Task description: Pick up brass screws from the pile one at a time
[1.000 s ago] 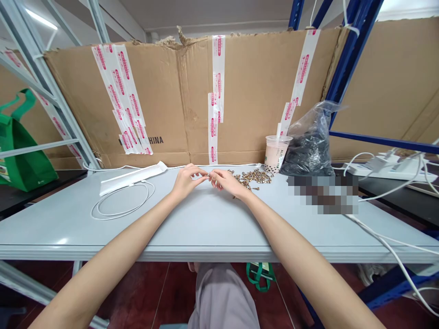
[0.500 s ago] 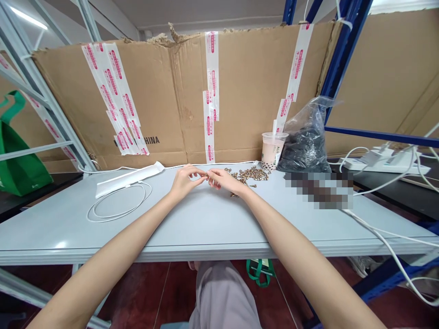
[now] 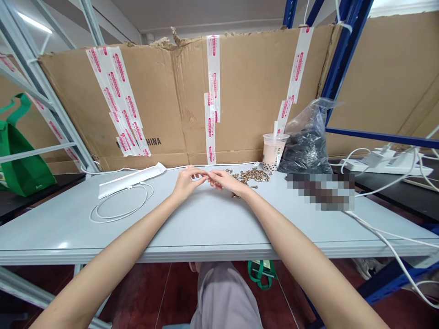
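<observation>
My left hand (image 3: 187,183) and my right hand (image 3: 224,180) meet above the middle of the table, fingertips touching. Both are closed in a pinch. Whatever lies between the fingers is too small and too covered to name. Just right of my right hand, a loose pile of small brass-coloured metal pieces (image 3: 255,175), which look like screws, lies on the table (image 3: 206,224). A few more sit apart from it near my right wrist, partly hidden by it.
Behind the pile stand a lidded drink cup (image 3: 270,151) with a straw and a clear bag (image 3: 303,153) of dark material. To the left lie a white paper sleeve (image 3: 132,179) and a coiled white cable (image 3: 120,212). A taped cardboard sheet (image 3: 247,91) walls the back. A power strip (image 3: 387,163) is at right.
The camera view has shifted slightly. Both hands stay together in nearly the same place, with only small finger movement. The pile looks unchanged.
</observation>
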`<state>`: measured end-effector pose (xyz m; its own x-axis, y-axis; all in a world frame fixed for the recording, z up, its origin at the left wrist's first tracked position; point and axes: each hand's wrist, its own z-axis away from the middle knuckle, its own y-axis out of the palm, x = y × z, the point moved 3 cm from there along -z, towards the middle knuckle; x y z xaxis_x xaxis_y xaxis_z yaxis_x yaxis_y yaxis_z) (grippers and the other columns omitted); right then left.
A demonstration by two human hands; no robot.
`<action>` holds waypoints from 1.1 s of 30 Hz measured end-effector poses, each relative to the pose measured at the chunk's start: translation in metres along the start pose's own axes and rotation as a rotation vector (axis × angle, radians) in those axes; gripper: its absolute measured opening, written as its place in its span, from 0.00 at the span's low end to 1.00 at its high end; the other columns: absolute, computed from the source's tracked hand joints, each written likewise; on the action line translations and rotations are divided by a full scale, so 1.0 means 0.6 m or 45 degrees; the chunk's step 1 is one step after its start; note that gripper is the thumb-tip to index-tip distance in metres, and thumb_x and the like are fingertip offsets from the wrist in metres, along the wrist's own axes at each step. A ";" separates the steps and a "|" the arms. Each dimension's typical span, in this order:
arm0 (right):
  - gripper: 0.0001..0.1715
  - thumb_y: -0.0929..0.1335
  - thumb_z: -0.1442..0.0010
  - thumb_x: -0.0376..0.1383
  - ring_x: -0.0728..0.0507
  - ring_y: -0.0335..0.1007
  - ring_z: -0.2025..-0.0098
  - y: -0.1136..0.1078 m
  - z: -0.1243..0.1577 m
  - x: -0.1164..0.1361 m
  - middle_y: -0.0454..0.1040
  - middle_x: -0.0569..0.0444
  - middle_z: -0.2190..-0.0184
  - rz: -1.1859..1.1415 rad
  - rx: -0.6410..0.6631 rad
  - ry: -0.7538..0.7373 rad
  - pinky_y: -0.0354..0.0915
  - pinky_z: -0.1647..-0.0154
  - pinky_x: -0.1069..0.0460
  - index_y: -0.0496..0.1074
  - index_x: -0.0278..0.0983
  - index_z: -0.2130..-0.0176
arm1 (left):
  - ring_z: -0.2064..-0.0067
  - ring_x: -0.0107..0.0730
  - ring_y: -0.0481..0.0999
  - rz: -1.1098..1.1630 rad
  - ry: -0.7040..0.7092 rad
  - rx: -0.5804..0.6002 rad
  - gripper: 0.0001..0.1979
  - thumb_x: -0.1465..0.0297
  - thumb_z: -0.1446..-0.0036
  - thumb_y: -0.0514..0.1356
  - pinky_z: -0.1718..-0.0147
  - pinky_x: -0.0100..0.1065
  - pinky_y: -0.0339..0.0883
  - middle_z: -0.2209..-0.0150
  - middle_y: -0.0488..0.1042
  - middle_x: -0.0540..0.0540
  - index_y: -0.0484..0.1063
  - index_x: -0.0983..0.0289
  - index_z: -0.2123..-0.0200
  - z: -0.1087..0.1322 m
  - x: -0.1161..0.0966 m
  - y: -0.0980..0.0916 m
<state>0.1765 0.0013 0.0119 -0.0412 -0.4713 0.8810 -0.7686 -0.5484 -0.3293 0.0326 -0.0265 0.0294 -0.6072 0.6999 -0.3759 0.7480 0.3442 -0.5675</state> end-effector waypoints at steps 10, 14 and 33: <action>0.26 0.57 0.41 0.51 0.54 0.48 0.82 -0.002 0.003 0.001 0.54 0.60 0.84 0.023 0.038 0.063 0.49 0.81 0.57 0.59 0.35 0.79 | 0.70 0.29 0.67 0.024 0.095 0.011 0.08 0.65 0.49 0.60 0.70 0.31 0.61 0.70 0.77 0.53 0.76 0.62 0.68 0.002 -0.001 0.005; 0.20 0.61 0.42 0.49 0.54 0.51 0.81 -0.008 0.004 0.002 0.58 0.60 0.80 0.015 0.061 0.018 0.51 0.79 0.57 0.62 0.35 0.72 | 0.71 0.29 0.66 0.003 0.116 -0.023 0.06 0.67 0.49 0.60 0.70 0.31 0.60 0.70 0.76 0.53 0.75 0.63 0.69 0.001 -0.003 0.000; 0.24 0.58 0.41 0.49 0.54 0.48 0.81 -0.007 0.000 -0.007 0.53 0.61 0.82 0.060 0.063 0.008 0.49 0.79 0.57 0.57 0.35 0.79 | 0.71 0.29 0.66 -0.068 0.151 0.025 0.09 0.64 0.48 0.59 0.71 0.31 0.59 0.72 0.76 0.53 0.75 0.63 0.69 0.003 0.000 0.005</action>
<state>0.1801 0.0058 0.0096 -0.0809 -0.4932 0.8661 -0.7334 -0.5590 -0.3868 0.0342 -0.0266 0.0265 -0.6090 0.7505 -0.2565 0.7096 0.3711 -0.5990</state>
